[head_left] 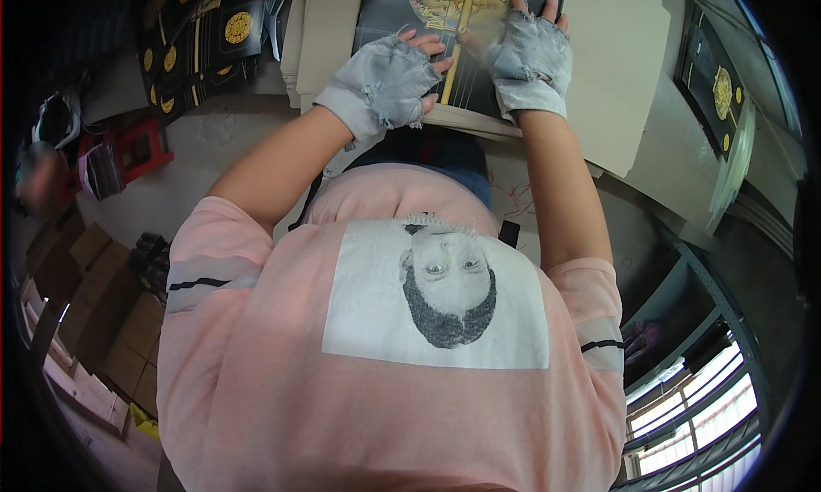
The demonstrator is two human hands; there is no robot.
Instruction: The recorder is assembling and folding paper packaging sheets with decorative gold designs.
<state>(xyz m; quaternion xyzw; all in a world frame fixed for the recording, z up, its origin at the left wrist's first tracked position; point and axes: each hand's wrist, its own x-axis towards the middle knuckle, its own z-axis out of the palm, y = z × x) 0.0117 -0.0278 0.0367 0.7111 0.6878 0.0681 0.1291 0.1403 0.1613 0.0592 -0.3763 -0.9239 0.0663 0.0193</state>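
Hands lie flat, fingers spread: left hand (385, 82) and right hand (530, 60) flank the gold strip (457, 43) running up the dark sheet (389, 13).

I see a stack of black cartons with gold medallions (201, 39) far left, a red stool (141, 146) below it, brown cardboard boxes (94, 312) lower left, another black-gold panel (717, 82) right.

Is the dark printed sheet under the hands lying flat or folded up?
Flat: the dark printed sheet lies spread on a stack, left hand and right hand pressing it.
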